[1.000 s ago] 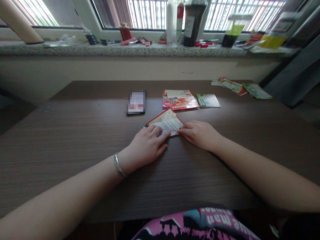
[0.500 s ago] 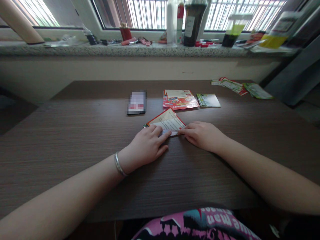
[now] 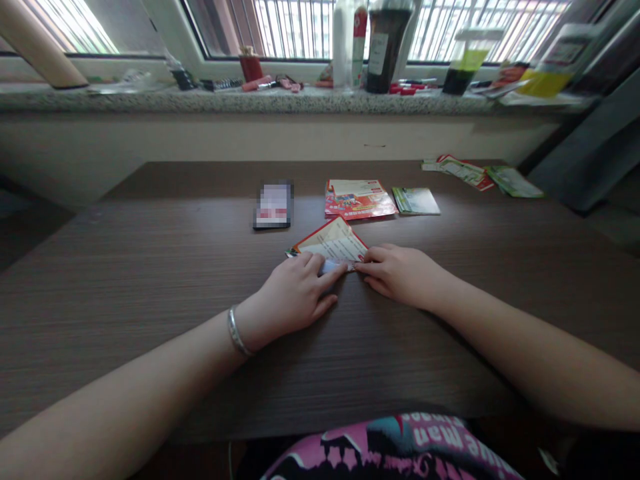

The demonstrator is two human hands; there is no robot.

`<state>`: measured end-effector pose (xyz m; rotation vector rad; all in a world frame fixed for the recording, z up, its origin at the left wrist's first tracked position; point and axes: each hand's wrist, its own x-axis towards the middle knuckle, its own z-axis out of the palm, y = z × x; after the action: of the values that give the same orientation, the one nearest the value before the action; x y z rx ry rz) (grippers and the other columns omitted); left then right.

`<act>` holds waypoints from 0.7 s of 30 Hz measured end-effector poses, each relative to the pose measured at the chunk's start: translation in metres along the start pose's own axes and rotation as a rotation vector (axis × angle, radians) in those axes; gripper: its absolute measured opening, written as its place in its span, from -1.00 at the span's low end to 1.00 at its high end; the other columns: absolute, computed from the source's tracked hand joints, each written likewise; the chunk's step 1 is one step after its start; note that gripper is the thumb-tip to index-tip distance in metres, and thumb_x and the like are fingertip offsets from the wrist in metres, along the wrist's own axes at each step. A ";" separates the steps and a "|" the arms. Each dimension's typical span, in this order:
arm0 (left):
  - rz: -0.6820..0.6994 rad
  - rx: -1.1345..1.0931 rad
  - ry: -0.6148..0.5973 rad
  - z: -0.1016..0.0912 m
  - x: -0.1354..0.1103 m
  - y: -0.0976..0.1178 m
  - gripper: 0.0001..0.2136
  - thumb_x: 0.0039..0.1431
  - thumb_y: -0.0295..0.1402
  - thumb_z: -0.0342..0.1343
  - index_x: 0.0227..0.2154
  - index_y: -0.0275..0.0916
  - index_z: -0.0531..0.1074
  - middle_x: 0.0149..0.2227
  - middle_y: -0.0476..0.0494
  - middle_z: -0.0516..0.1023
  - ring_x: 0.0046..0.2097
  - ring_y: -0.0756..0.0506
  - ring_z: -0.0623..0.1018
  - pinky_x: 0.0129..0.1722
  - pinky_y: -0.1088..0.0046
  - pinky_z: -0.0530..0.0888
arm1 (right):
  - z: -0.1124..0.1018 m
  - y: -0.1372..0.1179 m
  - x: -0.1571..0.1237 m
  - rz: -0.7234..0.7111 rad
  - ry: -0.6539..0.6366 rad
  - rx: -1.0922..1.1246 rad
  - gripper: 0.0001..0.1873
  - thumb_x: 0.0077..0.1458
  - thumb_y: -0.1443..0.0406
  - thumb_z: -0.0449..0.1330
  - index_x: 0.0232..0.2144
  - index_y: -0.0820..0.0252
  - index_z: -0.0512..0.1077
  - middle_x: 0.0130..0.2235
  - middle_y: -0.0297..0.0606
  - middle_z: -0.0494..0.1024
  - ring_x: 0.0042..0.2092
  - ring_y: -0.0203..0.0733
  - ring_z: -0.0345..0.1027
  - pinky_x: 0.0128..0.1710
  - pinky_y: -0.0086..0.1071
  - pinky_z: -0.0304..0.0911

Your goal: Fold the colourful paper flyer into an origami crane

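Observation:
A folded sheet of printed paper (image 3: pixel 334 241), cream with a red border, lies at an angle on the table between my two hands. My left hand (image 3: pixel 296 293), with a silver bangle at the wrist, rests on its lower left part. Its index finger is stretched along the near folded edge and its thumb is apart on the table. My right hand (image 3: pixel 397 272) touches the sheet's right corner with fingers extended and slightly bent. The two index fingertips almost meet at the near edge. My left hand covers part of the sheet.
Beyond the sheet lie a phone (image 3: pixel 273 205) with a blurred screen, a red printed paper stack (image 3: pixel 359 200) and a smaller green-white stack (image 3: pixel 418 201). More printed papers (image 3: pixel 465 172) lie at the back right. Bottles (image 3: pixel 384 53) and small items line the stone windowsill (image 3: pixel 200 101).
My left index fingertip has slid slightly right along the near edge. My right fingers have shifted a little left over the sheet's corner. The sheet stays almost in place.

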<state>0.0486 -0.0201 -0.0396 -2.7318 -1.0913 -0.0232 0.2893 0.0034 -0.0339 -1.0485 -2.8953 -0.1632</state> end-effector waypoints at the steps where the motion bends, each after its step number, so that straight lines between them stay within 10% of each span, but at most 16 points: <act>1: 0.002 -0.001 -0.003 0.000 0.000 0.000 -0.51 0.33 -0.12 -0.13 0.25 -0.17 0.17 -0.01 -0.32 0.39 -0.02 -0.25 0.42 -0.04 0.21 0.39 | 0.000 0.001 0.000 -0.008 -0.001 0.003 -0.65 0.24 0.27 0.05 0.01 0.15 0.48 -0.11 -0.11 0.52 -0.14 -0.10 0.36 -0.19 -0.29 0.26; 21: -0.002 0.031 -0.004 0.000 -0.004 0.003 -0.52 0.35 -0.14 -0.15 0.26 -0.16 0.16 0.02 -0.33 0.38 0.01 -0.26 0.41 0.01 0.19 0.37 | -0.011 -0.001 0.001 0.070 -0.078 0.007 -0.68 0.15 0.31 0.08 -0.11 0.04 0.54 -0.07 -0.20 0.53 -0.08 -0.05 0.39 -0.23 -0.27 0.27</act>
<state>0.0474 -0.0248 -0.0401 -2.7044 -1.0861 -0.0005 0.2883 0.0016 -0.0233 -1.1782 -2.9197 -0.1121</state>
